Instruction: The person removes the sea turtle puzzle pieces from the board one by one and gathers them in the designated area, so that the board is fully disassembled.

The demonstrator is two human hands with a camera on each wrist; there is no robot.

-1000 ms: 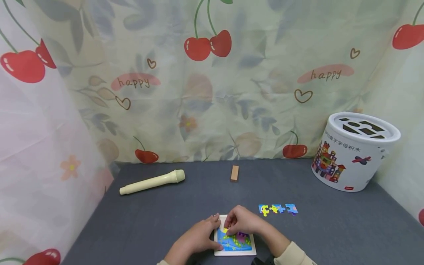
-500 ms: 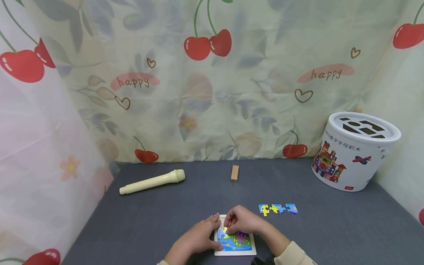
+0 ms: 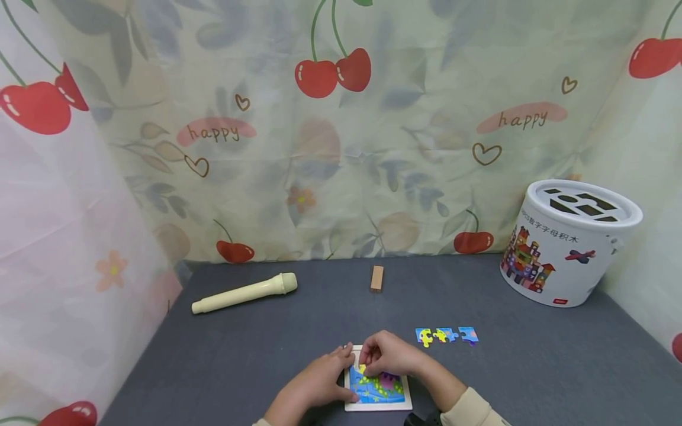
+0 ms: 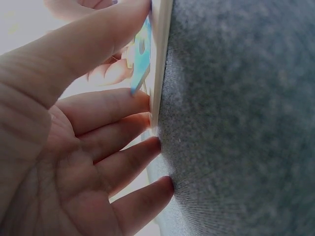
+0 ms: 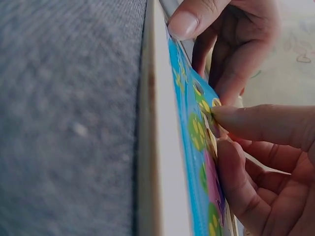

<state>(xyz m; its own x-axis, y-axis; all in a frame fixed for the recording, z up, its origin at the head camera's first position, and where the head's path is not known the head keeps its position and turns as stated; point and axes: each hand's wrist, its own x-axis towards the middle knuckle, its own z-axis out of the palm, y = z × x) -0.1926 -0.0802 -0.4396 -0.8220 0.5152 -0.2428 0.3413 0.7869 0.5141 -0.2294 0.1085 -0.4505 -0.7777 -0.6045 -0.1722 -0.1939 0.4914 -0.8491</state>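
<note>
A small jigsaw puzzle in a pale wooden frame (image 3: 379,407) lies on the table in front of me, its blue picture partly filled in. My left hand (image 3: 319,380) rests along the frame's left side, the thumb on the lower left edge and the fingers reaching out along the side. Over the upper part of the board, my right hand (image 3: 393,356) pinches a puzzle piece (image 5: 204,92) between thumb and index finger. In the right wrist view that piece is tilted up from the board, blue with yellow and green. The right fingers hide part of the board in the head view.
Several loose puzzle pieces (image 3: 446,335) lie in a row right of the frame. Farther back are a small wooden block (image 3: 377,279) and a cream toy microphone (image 3: 246,293). A white block bucket (image 3: 570,245) stands at the back right, before a cherry-print curtain (image 3: 362,177).
Both hands stay in nearly the same place. The puzzle piece under my right fingers shifts slightly on the board.
</note>
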